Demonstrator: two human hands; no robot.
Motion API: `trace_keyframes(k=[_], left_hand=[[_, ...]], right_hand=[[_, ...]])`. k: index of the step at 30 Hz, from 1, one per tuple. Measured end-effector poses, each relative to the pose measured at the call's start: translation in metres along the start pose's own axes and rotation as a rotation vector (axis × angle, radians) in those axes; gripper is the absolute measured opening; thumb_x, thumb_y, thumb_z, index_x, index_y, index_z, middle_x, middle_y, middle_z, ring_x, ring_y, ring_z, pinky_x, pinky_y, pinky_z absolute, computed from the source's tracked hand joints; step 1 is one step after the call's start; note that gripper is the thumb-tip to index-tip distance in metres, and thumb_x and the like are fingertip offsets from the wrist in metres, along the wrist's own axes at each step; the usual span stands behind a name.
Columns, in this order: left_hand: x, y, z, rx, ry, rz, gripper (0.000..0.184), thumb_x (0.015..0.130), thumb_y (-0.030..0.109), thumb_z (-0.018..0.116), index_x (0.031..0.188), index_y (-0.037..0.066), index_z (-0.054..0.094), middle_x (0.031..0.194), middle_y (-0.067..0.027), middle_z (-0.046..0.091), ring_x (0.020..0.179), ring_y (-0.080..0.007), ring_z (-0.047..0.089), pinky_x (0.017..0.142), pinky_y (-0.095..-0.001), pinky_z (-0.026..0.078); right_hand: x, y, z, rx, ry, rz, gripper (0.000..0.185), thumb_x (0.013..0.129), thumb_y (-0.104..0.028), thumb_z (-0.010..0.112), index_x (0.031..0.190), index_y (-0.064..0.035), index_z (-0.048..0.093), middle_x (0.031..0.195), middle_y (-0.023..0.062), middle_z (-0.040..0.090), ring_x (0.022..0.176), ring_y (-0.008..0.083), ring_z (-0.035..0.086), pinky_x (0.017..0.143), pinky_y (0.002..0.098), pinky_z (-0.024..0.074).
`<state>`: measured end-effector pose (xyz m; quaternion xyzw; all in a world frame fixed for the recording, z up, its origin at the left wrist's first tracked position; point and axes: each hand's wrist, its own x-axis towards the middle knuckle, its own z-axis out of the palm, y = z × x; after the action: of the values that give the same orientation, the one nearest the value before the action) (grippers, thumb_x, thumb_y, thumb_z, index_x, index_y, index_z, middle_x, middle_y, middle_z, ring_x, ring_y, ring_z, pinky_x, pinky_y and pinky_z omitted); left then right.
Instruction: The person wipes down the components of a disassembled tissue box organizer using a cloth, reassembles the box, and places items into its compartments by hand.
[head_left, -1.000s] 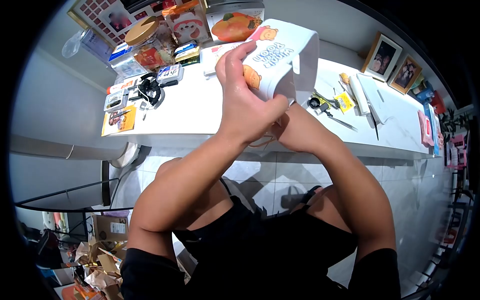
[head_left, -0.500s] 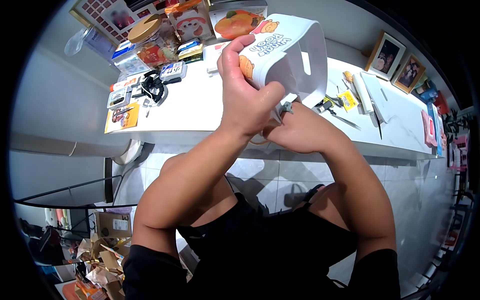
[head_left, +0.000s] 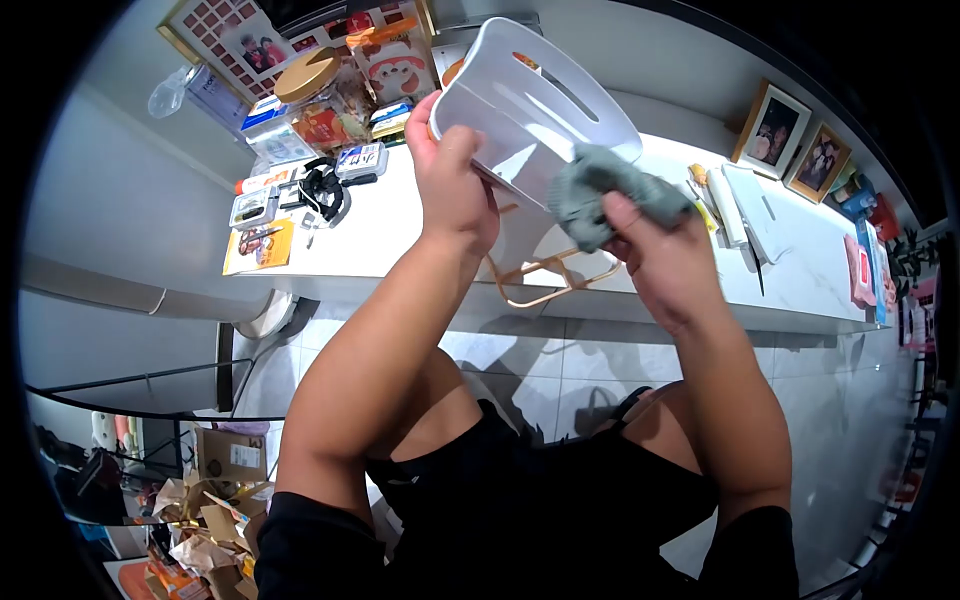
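A white plastic storage bin (head_left: 505,115) is tilted above the table, its open inside and an oval handle slot facing me. My left hand (head_left: 455,190) grips the bin's left side, with the thumb on the near rim. Bunched in my right hand (head_left: 665,260) is a grey-green cloth (head_left: 600,190), pinched under the thumb. The cloth is at the bin's lower right edge; whether it touches the wall I cannot tell. Below the bin, a light-brown thin-barred frame (head_left: 545,297) shows at the table's front edge, partly hidden.
The white table (head_left: 390,235) holds a lidded jar (head_left: 325,105), a black strap (head_left: 322,190) and small boxes on the left. To the right are a white roll (head_left: 727,207) and framed photos (head_left: 772,122). Cardboard boxes (head_left: 225,455) lie at lower left.
The bin has turned, so its inside now faces me instead of its printed outside. My right hand has come out to the right, bringing the cloth into fuller view.
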<state>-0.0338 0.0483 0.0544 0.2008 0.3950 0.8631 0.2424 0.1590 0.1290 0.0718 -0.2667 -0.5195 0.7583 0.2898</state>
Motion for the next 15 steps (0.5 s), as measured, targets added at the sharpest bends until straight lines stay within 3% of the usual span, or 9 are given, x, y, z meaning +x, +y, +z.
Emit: trace_keyframes(k=[2,3,4,6,7,9,13,15], left_hand=[[0.003,-0.001,-0.003,-0.115,0.013,-0.091,0.067,0.090,0.016,0.057,0.152,0.013,0.035,0.140,-0.0162,0.052,0.126,-0.0313,0.058,0.108,-0.0503,0.053],[0.005,0.000,-0.005,-0.124,-0.031,-0.121,0.065,0.096,0.028,0.061,0.153,0.015,0.035,0.144,-0.0162,0.051,0.133,-0.0340,0.055,0.110,-0.0534,0.051],[0.005,-0.002,-0.005,-0.125,-0.035,-0.118,0.065,0.096,0.028,0.061,0.153,0.015,0.035,0.144,-0.0162,0.051,0.133,-0.0340,0.055,0.110,-0.0534,0.051],[-0.002,-0.005,-0.003,-0.150,-0.051,-0.136,0.066,0.107,0.055,0.052,0.152,0.007,0.050,0.146,-0.0141,0.060,0.136,-0.0326,0.058,0.115,-0.0509,0.047],[-0.002,-0.006,-0.004,-0.150,-0.052,-0.133,0.066,0.107,0.055,0.052,0.152,0.007,0.050,0.146,-0.0141,0.060,0.136,-0.0326,0.058,0.115,-0.0509,0.047],[-0.003,-0.008,-0.006,-0.209,-0.110,-0.123,0.081,0.106,0.072,0.043,0.153,0.007,0.052,0.147,-0.0133,0.061,0.137,-0.0322,0.058,0.115,-0.0492,0.047],[-0.007,-0.009,-0.002,-0.235,-0.091,-0.133,0.086,0.105,0.077,0.040,0.153,0.007,0.052,0.146,-0.0128,0.062,0.137,-0.0310,0.058,0.116,-0.0476,0.046],[-0.007,-0.014,-0.003,-0.232,-0.127,-0.120,0.085,0.105,0.076,0.040,0.153,0.007,0.053,0.145,-0.0125,0.063,0.136,-0.0303,0.059,0.117,-0.0461,0.046]], right_hand=[[0.004,-0.013,-0.010,0.216,-0.004,0.039,0.041,0.105,-0.012,0.069,0.141,0.0044,0.058,0.130,0.0159,0.069,0.114,0.0276,0.071,0.093,0.0455,0.0630],[0.009,-0.017,-0.019,0.269,-0.062,0.053,0.038,0.107,-0.013,0.064,0.142,0.0019,0.058,0.130,0.0160,0.069,0.118,0.0266,0.069,0.098,0.0458,0.0613],[0.009,-0.020,-0.024,0.311,-0.031,0.047,0.038,0.109,-0.015,0.060,0.143,0.0014,0.055,0.131,0.0161,0.068,0.119,0.0280,0.069,0.099,0.0477,0.0618],[0.011,-0.027,-0.037,0.408,-0.074,-0.066,0.039,0.110,-0.017,0.056,0.145,0.0010,0.053,0.135,0.0171,0.066,0.120,0.0287,0.069,0.102,0.0486,0.0616],[0.010,-0.034,-0.041,0.406,-0.066,-0.105,0.040,0.111,-0.016,0.053,0.146,0.0009,0.051,0.139,0.0184,0.064,0.122,0.0292,0.069,0.104,0.0487,0.0615],[0.011,-0.041,-0.052,0.459,-0.086,-0.198,0.048,0.111,-0.029,0.047,0.148,0.0007,0.051,0.142,0.0194,0.062,0.130,0.0320,0.064,0.107,0.0531,0.0567],[-0.008,-0.052,-0.041,0.611,-0.296,-0.344,0.061,0.111,-0.045,0.037,0.150,0.0001,0.052,0.144,0.0182,0.062,0.141,0.0323,0.053,0.111,0.0541,0.0480],[-0.009,-0.046,-0.037,0.598,-0.239,-0.342,0.061,0.112,-0.045,0.036,0.149,0.0000,0.053,0.145,0.0171,0.061,0.143,0.0314,0.051,0.111,0.0534,0.0469]])
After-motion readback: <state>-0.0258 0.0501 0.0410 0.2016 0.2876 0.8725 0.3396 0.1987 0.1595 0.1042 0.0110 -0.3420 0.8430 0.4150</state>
